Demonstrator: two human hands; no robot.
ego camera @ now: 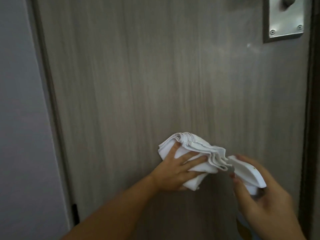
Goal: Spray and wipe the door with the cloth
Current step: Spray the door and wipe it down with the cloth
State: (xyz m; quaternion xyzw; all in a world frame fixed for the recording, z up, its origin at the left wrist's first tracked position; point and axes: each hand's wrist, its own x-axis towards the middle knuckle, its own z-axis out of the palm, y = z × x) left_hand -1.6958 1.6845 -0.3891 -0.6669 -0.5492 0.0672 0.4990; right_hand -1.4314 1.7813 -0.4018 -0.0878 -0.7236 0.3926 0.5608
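A grey wood-grain door [155, 75] fills the view. My left hand [174, 172] presses a folded white cloth [194, 149] flat against the door's lower middle, fingers spread over it. Just to its right, my right hand [263, 196] grips a spray bottle by its white trigger head [245, 172], nozzle pointing up and left toward the cloth's edge. The bottle's body is hidden behind my hand. The right hand is slightly blurred.
A metal lock plate [285, 19] with a knob and two screws sits at the door's upper right. A dark door frame [311, 118] runs down the right edge. A pale wall [20, 118] and frame edge [52, 110] stand on the left.
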